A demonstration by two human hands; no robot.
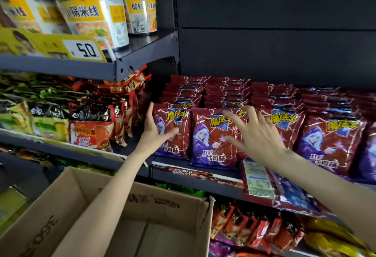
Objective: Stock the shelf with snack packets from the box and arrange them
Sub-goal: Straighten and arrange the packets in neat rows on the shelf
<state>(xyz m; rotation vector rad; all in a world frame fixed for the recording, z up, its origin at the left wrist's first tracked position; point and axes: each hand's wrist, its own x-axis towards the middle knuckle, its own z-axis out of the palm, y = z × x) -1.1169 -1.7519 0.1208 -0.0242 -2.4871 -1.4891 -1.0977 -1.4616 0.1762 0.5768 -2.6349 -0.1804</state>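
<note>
Red and purple snack packets [211,138] stand in several rows on the middle shelf [195,175]. My left hand [155,129] is open, its fingers flat against the left side of the leftmost row and its thumb across the front packet [173,132]. My right hand [256,134] hovers with spread fingers in front of the second and third rows, holding nothing. One loose packet [270,187] lies flat, back side up, over the shelf's front edge below my right forearm. The cardboard box [61,206] sits open at the lower left; its inside looks bare.
Instant noodle bags [91,128] fill the shelf to the left of the red packets. Noodle cups [97,12] and a yellow price tag [85,50] reading 5.0 sit on the upper shelf. More snack bags [254,228] stand on the lower shelf.
</note>
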